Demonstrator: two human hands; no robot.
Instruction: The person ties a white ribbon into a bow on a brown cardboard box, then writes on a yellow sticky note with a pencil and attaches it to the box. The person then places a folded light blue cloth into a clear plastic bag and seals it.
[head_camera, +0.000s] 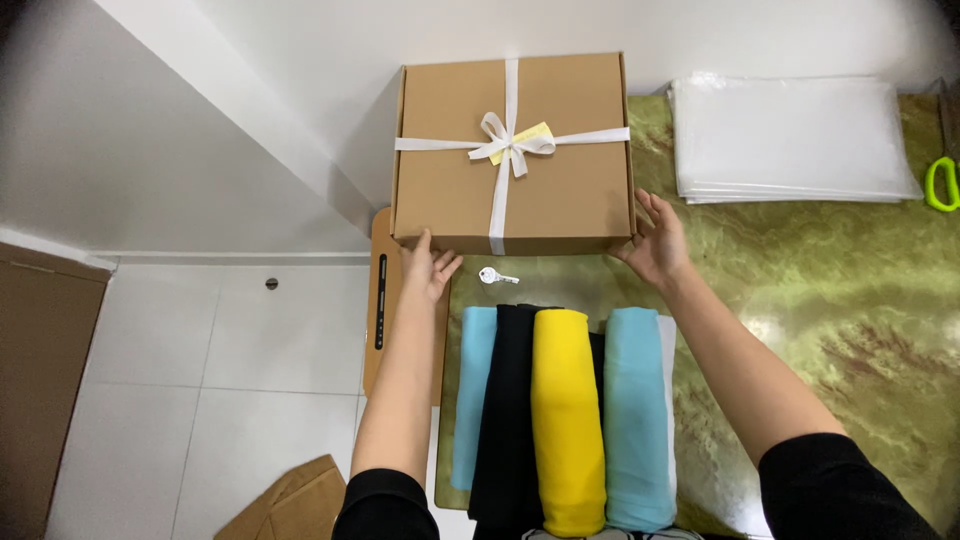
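Here, a brown cardboard box sits at the far left end of the green marbled desk, against the white wall, tied crosswise with white ribbon in a bow on top, a small yellow tag tucked under the bow. Left hand touches the box's near-left corner, fingers spread, grip apart. Right hand rests flat against the near-right corner, fingers open, not clamped. Small white key-shaped item lies on the desk just in front of the box, between the hands. Nearer the person: folded cloths side by side, light blue, black, yellow, light blue. Stack of clear plastic bags far right; green scissor handle at the edge.
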